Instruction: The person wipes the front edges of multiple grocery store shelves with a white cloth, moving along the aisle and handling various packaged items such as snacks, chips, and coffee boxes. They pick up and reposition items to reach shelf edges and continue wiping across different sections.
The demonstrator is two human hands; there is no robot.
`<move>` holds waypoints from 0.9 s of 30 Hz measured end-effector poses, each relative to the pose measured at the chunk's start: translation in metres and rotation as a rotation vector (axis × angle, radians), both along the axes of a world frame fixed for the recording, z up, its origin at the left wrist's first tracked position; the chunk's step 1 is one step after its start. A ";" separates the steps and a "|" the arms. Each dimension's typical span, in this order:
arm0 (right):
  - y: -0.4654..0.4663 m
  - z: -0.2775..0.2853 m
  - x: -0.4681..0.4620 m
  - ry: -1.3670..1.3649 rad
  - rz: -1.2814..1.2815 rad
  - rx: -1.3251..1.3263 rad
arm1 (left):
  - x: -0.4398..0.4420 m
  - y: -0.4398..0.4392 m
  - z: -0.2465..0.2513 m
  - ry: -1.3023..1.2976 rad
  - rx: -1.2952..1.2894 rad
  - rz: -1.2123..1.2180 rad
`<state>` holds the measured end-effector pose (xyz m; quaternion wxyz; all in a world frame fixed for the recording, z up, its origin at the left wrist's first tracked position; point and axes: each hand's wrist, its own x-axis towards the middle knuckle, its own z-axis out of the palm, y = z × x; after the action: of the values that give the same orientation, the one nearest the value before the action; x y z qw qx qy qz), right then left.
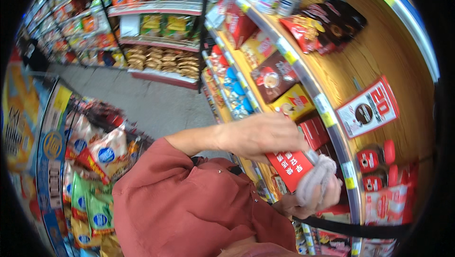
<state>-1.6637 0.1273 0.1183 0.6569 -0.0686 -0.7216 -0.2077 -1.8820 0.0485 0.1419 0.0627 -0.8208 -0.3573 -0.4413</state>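
Observation:
My left hand (263,134) reaches across from the left, its fingers curled at the upper end of a red box (289,170) with white writing. A folded greyish-pink cloth (316,179) is bunched in my right hand (320,195), against the right side of that box. Part of the box is hidden by my left hand and the cloth. Both hands are in front of a wooden shelf unit, near another red box (314,132) and a yellow box (293,102) on a shelf.
Price strips edge the wooden shelves (330,75). A dark snack bag (337,22), a price sign (369,109) and red-lidded jars (369,159) are on the upper shelf. Bagged snacks (106,154) fill a display at left. Grey floor (142,97) runs towards stocked racks (156,10). A dark strap crosses lower right.

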 end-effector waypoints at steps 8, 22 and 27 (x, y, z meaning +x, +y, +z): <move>-0.005 -0.016 -0.023 -0.035 0.608 -0.665 | 0.006 -0.027 -0.022 -0.208 -0.101 0.083; 0.029 -0.054 -0.015 -0.249 0.581 -0.818 | -0.084 0.083 0.071 -0.888 0.067 -0.385; 0.028 -0.059 -0.012 -0.153 0.472 -0.808 | -0.096 0.173 0.105 -0.895 0.034 -0.398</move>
<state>-1.6754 0.1555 0.0598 0.5517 -0.1371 -0.7869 0.2400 -1.9776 0.2218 0.2472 -0.1692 -0.6016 -0.1782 -0.7601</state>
